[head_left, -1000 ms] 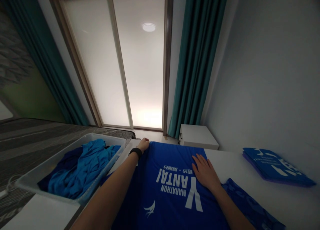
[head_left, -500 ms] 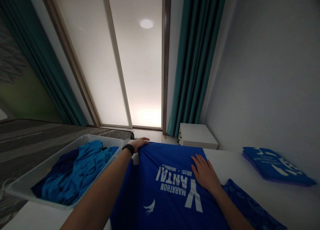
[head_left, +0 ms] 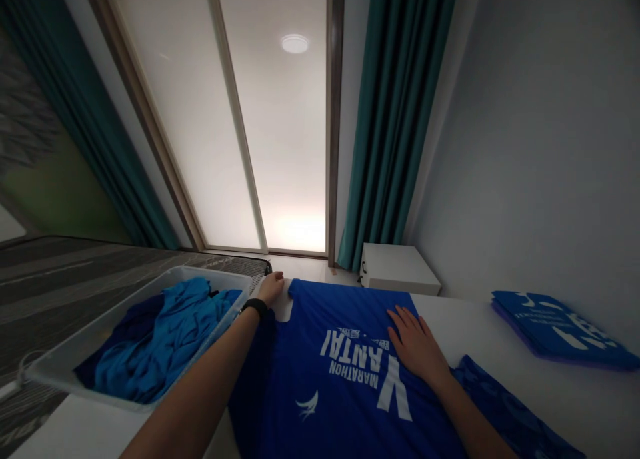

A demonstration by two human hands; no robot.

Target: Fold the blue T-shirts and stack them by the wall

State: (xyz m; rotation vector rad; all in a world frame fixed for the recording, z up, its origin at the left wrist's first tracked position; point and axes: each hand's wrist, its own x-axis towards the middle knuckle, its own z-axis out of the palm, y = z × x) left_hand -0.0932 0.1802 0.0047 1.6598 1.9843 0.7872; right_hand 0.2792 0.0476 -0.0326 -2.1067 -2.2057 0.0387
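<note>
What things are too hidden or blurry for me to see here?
Blue garment: in the head view, the bottom edge cuts off its near end.
Clear bin: same view, clothes hide most of its floor.
Left hand: same view, its own back hides whether it pinches anything.
Folded pile: same view, too blurred to count its layers.

Deep blue for the shirt (head_left: 345,400), printed with white block lettering and a white swoosh; dark blue with a mottled pattern for the cloth (head_left: 510,406) at right. Blue, white-printed, purple-edged for the folded stack (head_left: 555,326). Azure beside navy for the clothes (head_left: 170,342) in the whitish tub (head_left: 60,368). White for the table (head_left: 465,326), black for the wristband (head_left: 257,307), teal for the curtain (head_left: 400,126).
</note>
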